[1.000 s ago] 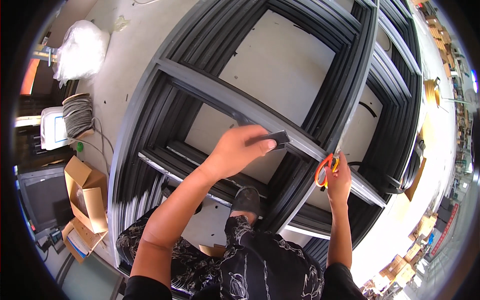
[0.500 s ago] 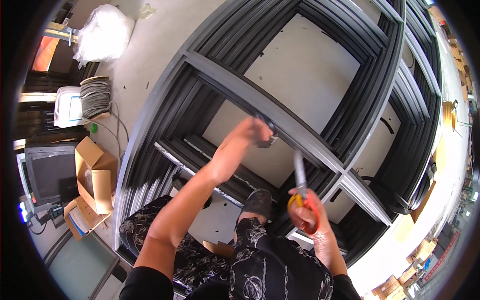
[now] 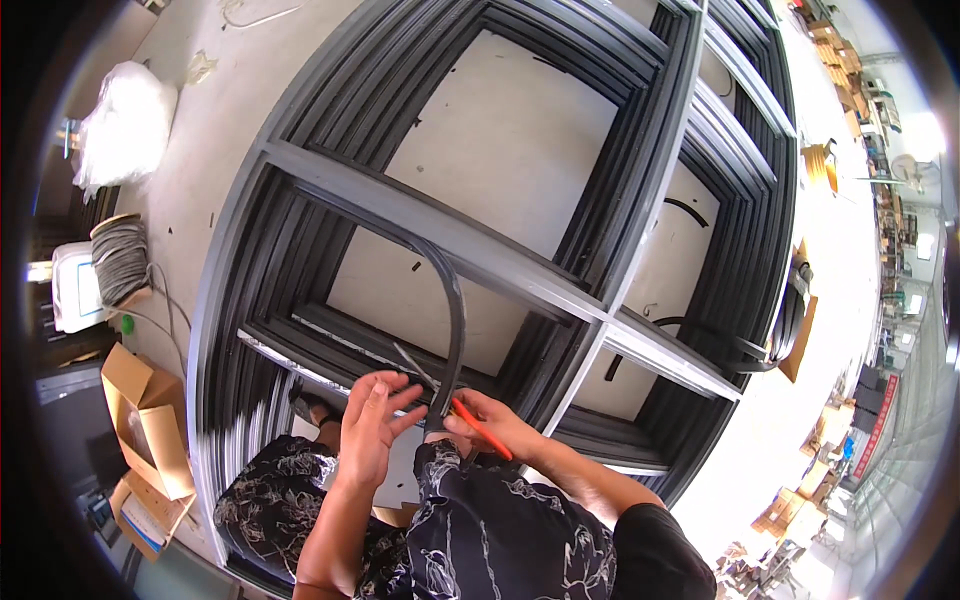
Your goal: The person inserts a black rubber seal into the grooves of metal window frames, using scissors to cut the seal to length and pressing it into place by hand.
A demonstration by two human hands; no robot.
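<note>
A black rubber strip (image 3: 455, 305) comes off the middle bar of a grey metal frame (image 3: 375, 195) and curves down toward my lap in a long arc. At its lower end my right hand (image 3: 487, 424) is closed around scissors (image 3: 482, 430) with orange handles, its fingers against the strip. The thin blades point up and left, passing by the strip; the strip partly hides them. Just left of the strip end, my left hand (image 3: 372, 420) is raised with its fingers spread and nothing in it.
Several dark frames lie stacked under the top one. A coil of black strip (image 3: 790, 325) rests at the stack's right edge. To the left are an open cardboard box (image 3: 150, 425), a spool of grey cord (image 3: 118, 262) and a clear plastic bag (image 3: 125, 125).
My left hand has come back from the middle bar and opened. The strip now hangs in an arc toward me. My right hand has brought the scissors left to its end. The view has shifted.
</note>
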